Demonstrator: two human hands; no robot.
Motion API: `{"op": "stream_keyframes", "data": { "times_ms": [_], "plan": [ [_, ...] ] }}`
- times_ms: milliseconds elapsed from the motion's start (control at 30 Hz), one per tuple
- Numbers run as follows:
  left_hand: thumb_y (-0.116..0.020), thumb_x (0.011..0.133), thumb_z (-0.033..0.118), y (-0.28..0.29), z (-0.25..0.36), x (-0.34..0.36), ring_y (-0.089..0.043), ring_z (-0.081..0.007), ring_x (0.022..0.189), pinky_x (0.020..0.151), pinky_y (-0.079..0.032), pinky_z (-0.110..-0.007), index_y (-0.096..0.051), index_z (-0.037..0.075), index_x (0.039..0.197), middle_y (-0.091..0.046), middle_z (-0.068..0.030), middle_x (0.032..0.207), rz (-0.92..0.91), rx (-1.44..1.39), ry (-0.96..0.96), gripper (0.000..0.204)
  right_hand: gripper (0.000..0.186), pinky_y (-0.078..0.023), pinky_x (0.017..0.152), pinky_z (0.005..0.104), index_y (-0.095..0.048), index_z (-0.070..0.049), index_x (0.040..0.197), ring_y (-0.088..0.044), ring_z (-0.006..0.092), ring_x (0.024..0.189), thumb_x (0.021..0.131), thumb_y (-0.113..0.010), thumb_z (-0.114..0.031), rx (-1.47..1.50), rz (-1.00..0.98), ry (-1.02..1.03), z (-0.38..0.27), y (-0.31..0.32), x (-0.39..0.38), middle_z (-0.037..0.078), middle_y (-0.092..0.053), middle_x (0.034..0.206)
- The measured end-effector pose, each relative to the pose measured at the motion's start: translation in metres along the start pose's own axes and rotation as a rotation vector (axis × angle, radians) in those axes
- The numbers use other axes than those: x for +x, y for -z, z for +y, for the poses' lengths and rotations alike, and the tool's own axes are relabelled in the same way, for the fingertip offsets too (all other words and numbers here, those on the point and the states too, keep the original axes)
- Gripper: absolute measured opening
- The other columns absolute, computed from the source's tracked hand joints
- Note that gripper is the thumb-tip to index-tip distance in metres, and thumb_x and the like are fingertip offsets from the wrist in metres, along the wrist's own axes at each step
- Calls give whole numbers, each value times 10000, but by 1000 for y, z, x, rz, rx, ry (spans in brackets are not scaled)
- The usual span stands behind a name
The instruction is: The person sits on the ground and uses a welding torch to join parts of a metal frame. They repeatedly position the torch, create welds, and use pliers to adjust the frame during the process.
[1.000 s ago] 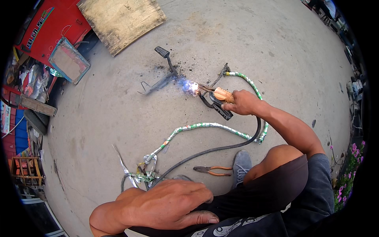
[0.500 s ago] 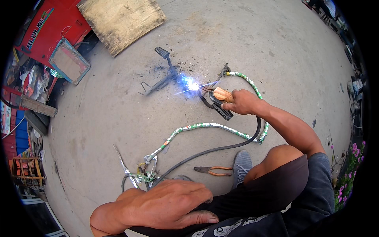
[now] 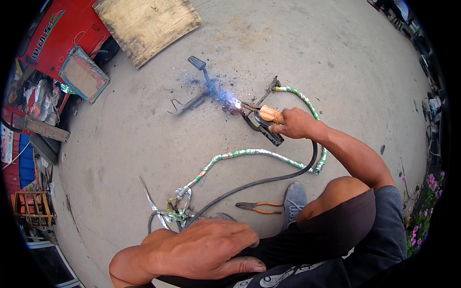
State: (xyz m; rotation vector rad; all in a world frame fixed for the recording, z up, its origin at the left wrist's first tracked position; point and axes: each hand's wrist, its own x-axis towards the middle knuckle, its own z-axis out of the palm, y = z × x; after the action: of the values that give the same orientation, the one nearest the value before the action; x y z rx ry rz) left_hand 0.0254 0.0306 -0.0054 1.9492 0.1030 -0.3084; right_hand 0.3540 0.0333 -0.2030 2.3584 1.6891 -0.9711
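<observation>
My right hand (image 3: 298, 123) is closed around the orange-brown grip of a welding electrode holder (image 3: 271, 115). At its jaws a bright blue-white arc (image 3: 235, 103) glows, with sparks and smoke hiding the contact spot. Just left of the glare, a dark metal pedal (image 3: 196, 99), with a footpad at its upper end and a bent wire loop at its lower left, lies on the ground. My left hand (image 3: 206, 245) rests over my left knee, palm down, thumb apart from the loosely bent fingers, holding nothing.
Combination pliers (image 3: 259, 207) with orange handles lie beside my grey shoe (image 3: 294, 201). A black cable (image 3: 254, 183) and a green-and-silver wrapped cable (image 3: 245, 152) cross the concrete, the latter ending in a clamp (image 3: 274, 84). A plywood board (image 3: 149, 26) and red vehicle (image 3: 72, 29) stand far left.
The arc's white glare has shrunk, and blue smoke and sparks spread up and left over the pedal. Both hands keep their places.
</observation>
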Motion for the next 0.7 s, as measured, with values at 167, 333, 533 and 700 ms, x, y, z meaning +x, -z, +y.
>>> {"op": "stream_keyframes", "data": {
  "times_ms": [167, 333, 533, 700],
  "plan": [
    [-638, 985, 458, 1, 0, -1, -614, -403, 759, 665, -479, -484, -571, -13, 932, -567, -172, 803, 16, -15, -39, 479, 718, -556, 830, 471, -710, 85, 951, -706, 416, 883, 873, -667, -627, 77, 124, 36, 4, -1, -1, 287, -716, 936],
    [-645, 985, 442, 4, 1, 0, -614, -408, 768, 671, -480, -483, -566, -16, 925, -566, -174, 805, 9, -23, -34, 469, 719, -554, 831, 478, -704, 91, 938, -703, 428, 888, 873, -663, -623, 51, 95, 35, 5, 4, -1, 296, -712, 924],
    [-644, 984, 446, 4, 1, 0, -615, -411, 772, 674, -482, -483, -567, -16, 931, -568, -176, 810, 9, -18, -35, 471, 701, -555, 826, 486, -709, 81, 939, -707, 425, 893, 879, -660, -615, 34, 67, 38, 6, 0, 3, 295, -714, 930],
    [-640, 985, 449, 3, 3, -2, -617, -413, 777, 675, -484, -487, -568, -13, 935, -570, -177, 814, 20, -20, -29, 471, 685, -558, 813, 486, -717, 64, 921, -707, 424, 879, 877, -663, -617, 18, 72, 44, 5, 0, 3, 279, -719, 922]
  ]
}}
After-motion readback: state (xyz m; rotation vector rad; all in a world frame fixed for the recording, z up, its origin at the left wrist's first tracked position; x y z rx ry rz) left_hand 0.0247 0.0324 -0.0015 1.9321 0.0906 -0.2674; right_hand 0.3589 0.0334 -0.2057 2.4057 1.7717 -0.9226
